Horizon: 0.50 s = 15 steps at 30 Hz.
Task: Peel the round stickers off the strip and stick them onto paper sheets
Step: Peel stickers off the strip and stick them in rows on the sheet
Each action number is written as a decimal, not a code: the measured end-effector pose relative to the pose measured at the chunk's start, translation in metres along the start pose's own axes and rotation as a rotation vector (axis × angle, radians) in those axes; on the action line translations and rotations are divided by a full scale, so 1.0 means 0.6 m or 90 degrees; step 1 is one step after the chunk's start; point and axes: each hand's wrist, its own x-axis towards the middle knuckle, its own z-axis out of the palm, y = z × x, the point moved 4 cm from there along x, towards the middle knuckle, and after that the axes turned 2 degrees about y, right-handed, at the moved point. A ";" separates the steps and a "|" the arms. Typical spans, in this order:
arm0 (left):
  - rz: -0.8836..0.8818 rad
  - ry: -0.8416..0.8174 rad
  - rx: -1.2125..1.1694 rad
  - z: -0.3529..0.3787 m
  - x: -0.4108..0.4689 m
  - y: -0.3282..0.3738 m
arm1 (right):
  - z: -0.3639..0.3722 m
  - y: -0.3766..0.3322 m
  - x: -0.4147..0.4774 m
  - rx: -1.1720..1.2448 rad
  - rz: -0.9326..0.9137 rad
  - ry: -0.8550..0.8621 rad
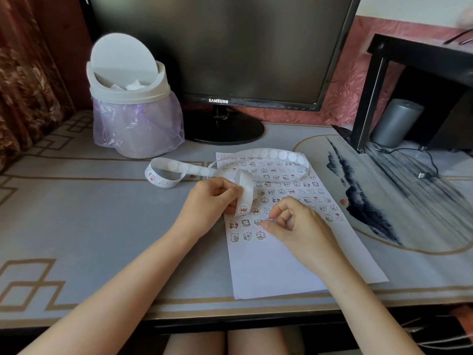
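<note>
Two hands are counted, one left hand (212, 201) and one right hand (299, 224). One paper sheet (268, 272) and one sticker strip (271, 153) are seen. Three stickers (247, 235) are counted in the lowest row on the sheet; the rows above are too many, too small and partly covered, so no exact number is given. One monitor (230, 47), one lidded bin (128, 80), one grey cylinder (396, 121) and one black stand (419, 55) are counted.

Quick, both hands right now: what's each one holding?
Left hand: grip closed on the sticker strip.
Right hand: thumb and forefinger pinched together over the paper sheet; whether they hold anything cannot be told.
</note>
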 end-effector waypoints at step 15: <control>0.073 0.037 -0.040 -0.004 -0.006 0.018 | -0.012 -0.024 0.021 0.229 -0.042 -0.008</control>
